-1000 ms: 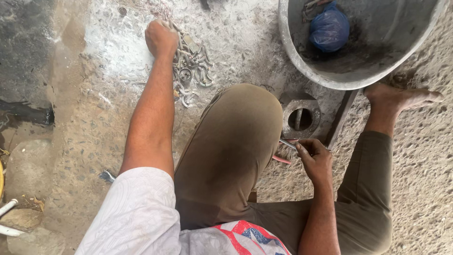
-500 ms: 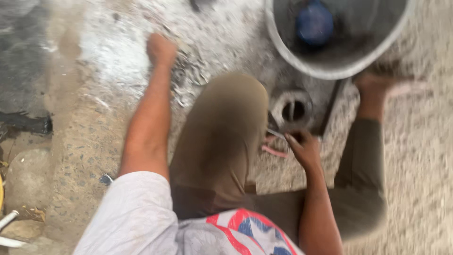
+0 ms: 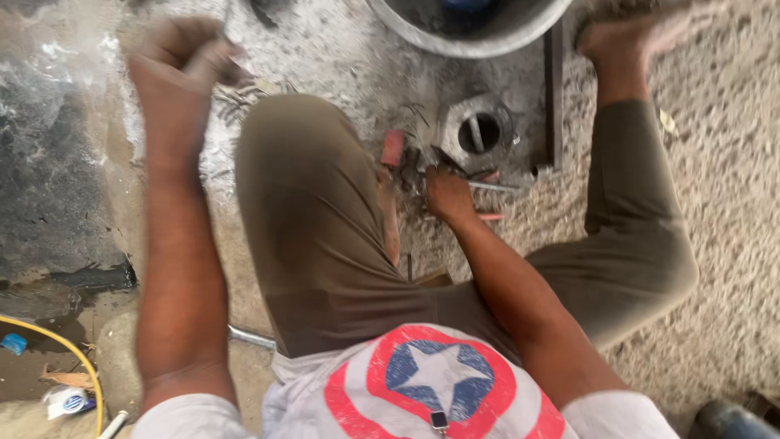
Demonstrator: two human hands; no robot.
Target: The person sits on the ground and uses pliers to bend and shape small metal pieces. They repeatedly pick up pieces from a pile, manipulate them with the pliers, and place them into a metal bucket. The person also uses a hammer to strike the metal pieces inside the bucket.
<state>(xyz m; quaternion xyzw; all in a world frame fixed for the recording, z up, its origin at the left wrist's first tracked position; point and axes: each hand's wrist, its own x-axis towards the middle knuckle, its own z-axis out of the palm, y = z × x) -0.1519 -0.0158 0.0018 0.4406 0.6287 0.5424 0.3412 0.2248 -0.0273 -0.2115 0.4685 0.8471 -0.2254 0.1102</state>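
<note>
My left hand (image 3: pixel 179 61) is raised at the upper left as a closed fist, blurred by motion; I cannot make out anything inside it. Below it lies a pile of small bent metal pieces (image 3: pixel 236 93) on the floor. My right hand (image 3: pixel 447 193) rests low between my knees, closed on red-handled pliers (image 3: pixel 393 148) beside a thin metal rod (image 3: pixel 496 187). Just beyond it sits a grey metal block with a round hole (image 3: pixel 479 132). My bent left knee (image 3: pixel 309 179) in olive trousers fills the middle.
A grey metal bucket (image 3: pixel 471 36) stands at the top centre, with a dark flat bar (image 3: pixel 554 97) to its right. My bare right foot (image 3: pixel 626 41) is beside the bar. A yellow hose (image 3: pixel 57 341) and litter lie at the lower left on the rough concrete floor.
My left hand has lifted off the pile of metal pieces and drawn back as a fist. The view has moved closer and lower. My right hand stays by the pliers.
</note>
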